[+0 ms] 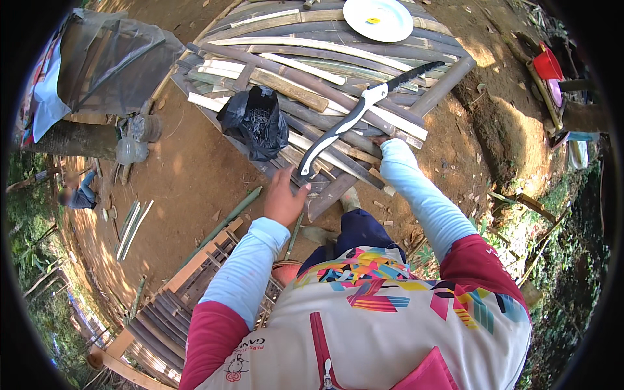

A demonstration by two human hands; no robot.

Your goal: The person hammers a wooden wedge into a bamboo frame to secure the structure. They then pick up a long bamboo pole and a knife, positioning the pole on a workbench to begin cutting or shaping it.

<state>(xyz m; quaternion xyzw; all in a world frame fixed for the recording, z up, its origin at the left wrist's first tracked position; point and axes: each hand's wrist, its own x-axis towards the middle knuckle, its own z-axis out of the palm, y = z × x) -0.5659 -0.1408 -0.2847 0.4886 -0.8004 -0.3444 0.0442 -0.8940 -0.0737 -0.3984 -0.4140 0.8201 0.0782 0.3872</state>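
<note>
A pruning saw (334, 133) with a curved white-and-black handle and a dark toothed blade lies across bamboo strips (292, 84) on a slatted bamboo table (444, 84). My left hand (286, 197) is at the table's near edge, beside the end of the saw handle, fingers apart and holding nothing visible. My right hand (382, 140) reaches among the strips at the right, right of the saw handle. Its fingers are mostly hidden by the sleeve and the bamboo. Left of the saw, an open black plastic bag (255, 122) holds small dark pieces I cannot make out.
A white plate (378, 19) with something yellow on it sits at the table's far edge. Below left stands a bamboo bench (170, 318); a green bamboo pole (235, 211) lies beside it. A person (82, 194) is far left. A red bucket (547, 65) is far right.
</note>
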